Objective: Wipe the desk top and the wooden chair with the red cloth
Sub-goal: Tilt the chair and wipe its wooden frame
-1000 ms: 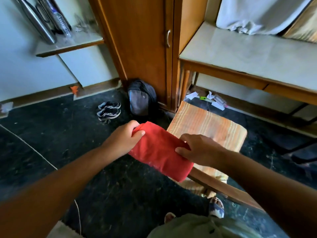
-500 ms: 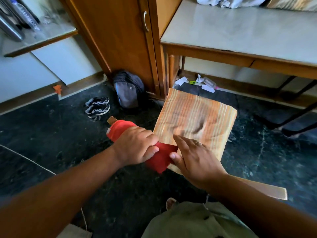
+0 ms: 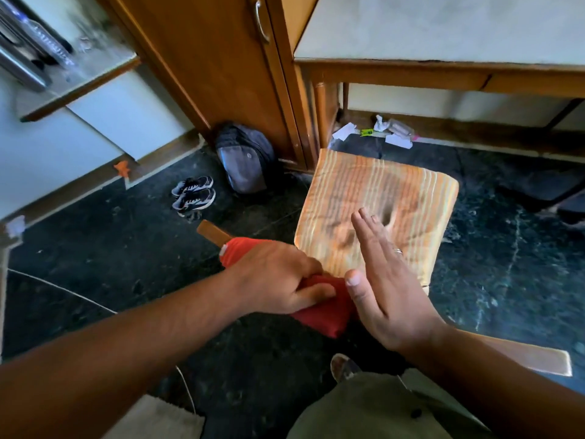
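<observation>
Here the red cloth [image 3: 319, 307] lies folded over the wooden chair's top rail [image 3: 212, 232], beside the striped cushion [image 3: 380, 201]. Left hand [image 3: 278, 277] grip pressed down on it; right hand [image 3: 389, 280] spread flat, empty. Cloth judged soft, light, bunch-prone: hold broad, palm over the fold.

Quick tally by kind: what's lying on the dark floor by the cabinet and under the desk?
Backpack: 1
Shoes: 2, one pair
Paper scraps and wrappers: about 5, too small for an exact count
Total: roughly 8
</observation>
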The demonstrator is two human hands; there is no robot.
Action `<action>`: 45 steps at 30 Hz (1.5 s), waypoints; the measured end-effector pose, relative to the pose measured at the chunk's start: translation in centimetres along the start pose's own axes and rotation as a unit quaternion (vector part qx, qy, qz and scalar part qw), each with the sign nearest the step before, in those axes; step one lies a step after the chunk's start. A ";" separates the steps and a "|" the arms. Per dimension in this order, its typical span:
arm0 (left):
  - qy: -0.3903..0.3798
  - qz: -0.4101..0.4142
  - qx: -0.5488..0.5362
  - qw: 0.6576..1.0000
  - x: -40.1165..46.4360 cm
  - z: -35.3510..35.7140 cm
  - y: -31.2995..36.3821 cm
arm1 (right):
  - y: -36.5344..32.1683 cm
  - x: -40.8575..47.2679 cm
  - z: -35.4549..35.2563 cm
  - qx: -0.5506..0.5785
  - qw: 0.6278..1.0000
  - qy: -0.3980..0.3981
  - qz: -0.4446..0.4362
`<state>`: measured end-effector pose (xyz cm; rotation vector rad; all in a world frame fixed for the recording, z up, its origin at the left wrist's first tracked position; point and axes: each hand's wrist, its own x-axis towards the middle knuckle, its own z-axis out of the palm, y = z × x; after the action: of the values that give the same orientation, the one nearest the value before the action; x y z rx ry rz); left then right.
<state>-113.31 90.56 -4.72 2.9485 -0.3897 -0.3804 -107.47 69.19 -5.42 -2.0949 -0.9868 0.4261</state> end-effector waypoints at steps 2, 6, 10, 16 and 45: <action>-0.038 -0.027 0.031 0.998 -0.7 -1.5 -4.4 | -0.3 0.0 0.4 -0.092 0.995 -0.046 -0.017; -0.190 -0.115 0.021 0.975 -0.4 -3.8 -10.3 | -1.1 0.5 1.6 -0.272 0.950 -0.143 -0.047; -0.348 -0.156 0.044 0.923 2.4 -2.8 -9.5 | -0.6 0.9 2.0 -0.281 0.943 -0.170 -0.048; -0.158 -0.017 -0.024 0.987 -0.6 -1.2 -6.2 | -0.5 0.9 1.9 -0.252 0.949 -0.184 -0.050; -0.250 -0.116 -0.004 0.961 1.3 -2.5 -3.6 | -0.6 1.3 0.0 -0.058 0.992 -0.102 0.052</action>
<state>-110.63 93.89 -3.27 2.8634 -0.0867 -1.1614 -106.94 70.42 -4.91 -2.2480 -1.0428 0.6606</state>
